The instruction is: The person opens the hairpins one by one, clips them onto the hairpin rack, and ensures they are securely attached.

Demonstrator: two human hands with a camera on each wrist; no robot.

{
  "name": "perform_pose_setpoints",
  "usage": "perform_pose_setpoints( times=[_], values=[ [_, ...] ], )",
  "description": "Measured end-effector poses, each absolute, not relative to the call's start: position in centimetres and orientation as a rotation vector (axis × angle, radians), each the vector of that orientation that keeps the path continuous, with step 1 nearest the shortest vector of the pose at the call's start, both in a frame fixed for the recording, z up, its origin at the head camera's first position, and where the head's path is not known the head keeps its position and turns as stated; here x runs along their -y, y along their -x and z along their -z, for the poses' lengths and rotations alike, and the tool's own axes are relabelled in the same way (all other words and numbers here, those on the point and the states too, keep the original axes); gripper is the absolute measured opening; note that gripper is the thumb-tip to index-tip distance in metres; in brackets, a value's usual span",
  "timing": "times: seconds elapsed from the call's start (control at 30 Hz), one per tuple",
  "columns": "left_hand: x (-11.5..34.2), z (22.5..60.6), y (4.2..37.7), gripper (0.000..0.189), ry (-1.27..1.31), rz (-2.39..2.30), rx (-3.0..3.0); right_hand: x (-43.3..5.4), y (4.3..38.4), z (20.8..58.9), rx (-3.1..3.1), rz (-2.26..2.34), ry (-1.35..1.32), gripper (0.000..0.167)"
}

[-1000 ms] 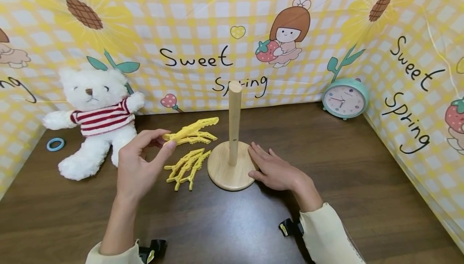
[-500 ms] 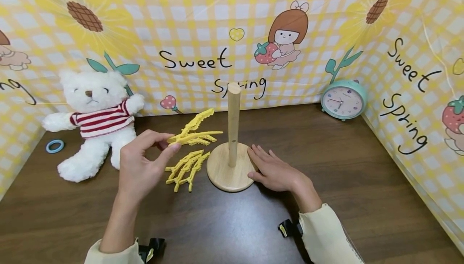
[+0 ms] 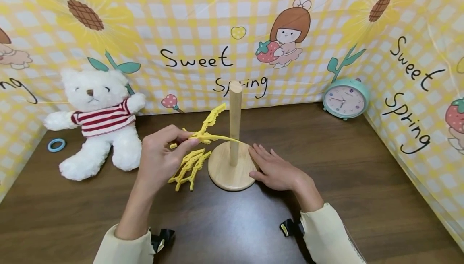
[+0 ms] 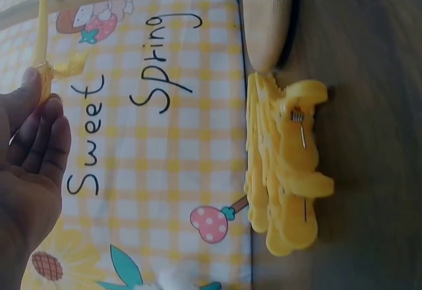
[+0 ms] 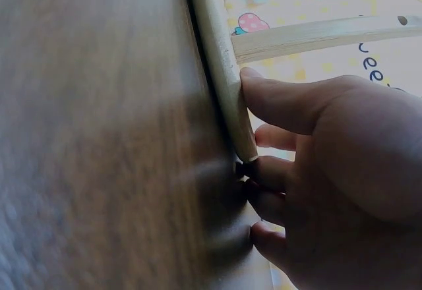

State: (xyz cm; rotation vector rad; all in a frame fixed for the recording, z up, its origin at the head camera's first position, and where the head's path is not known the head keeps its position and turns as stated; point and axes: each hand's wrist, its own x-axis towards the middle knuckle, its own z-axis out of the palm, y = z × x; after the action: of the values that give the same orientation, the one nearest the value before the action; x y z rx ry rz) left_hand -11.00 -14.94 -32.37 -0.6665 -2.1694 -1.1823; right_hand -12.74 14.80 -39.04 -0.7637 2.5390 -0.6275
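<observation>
Ring and bear sit far left; left hand pinches a yellow clip, jaws spread, near the post, contact unclear, more clips on the table below. Right hand rests, fingers extended, on the base's right edge; clock back right.

Yellow-and-white checked cloth, printed with sunflowers and black lettering, rises along the far, left and right edges of the dark wood-grain worktop; a pale glare lies toward its near edge.
</observation>
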Motion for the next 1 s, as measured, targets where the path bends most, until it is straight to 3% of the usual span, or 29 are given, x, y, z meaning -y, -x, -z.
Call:
perform_pose_setpoints(
  times=[0.57,1.0],
  values=[
    [12.8,32.4,12.2,0.012,0.817,1.216,2.172,-14.9,12.8,38.9,-2.528,0.625,0.739,0.073],
    [13.0,32.6,12.4,0.026,0.859,1.264,2.305,-15.0,12.7,38.8,-2.537,0.645,0.746,0.072]
  ],
)
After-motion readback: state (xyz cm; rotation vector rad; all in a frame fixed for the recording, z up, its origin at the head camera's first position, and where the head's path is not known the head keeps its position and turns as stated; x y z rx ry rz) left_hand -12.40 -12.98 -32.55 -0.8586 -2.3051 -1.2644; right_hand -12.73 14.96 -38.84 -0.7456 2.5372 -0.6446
